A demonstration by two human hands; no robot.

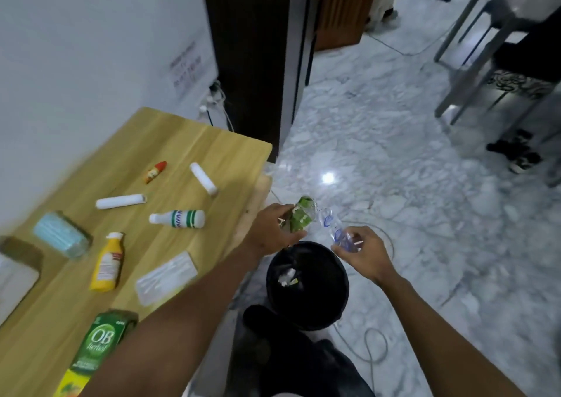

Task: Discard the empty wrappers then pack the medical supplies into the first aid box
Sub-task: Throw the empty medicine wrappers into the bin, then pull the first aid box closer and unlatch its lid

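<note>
My left hand [274,228] grips a crumpled green wrapper [300,217] just past the table's right edge. My right hand [361,251] pinches a clear wrapper with blue print [332,225]. Both wrappers hang above a black bin [308,285] on the floor, which holds some white scraps. On the wooden table [182,141] lie two white rolls [121,201] [203,178], a white bottle with green bands [179,219], a yellow bottle [107,263], a small red-capped tube [154,172], a pack of blue masks [60,238], a clear flat packet [167,276] and a green OB Herbal box [98,340].
A white box corner [15,278] shows at the table's left edge. Cables [368,348] trail over the marble floor by the bin. A dark cabinet [255,62] stands behind the table. Grey chair legs [473,62] and a person's dark shoes [516,152] are at right.
</note>
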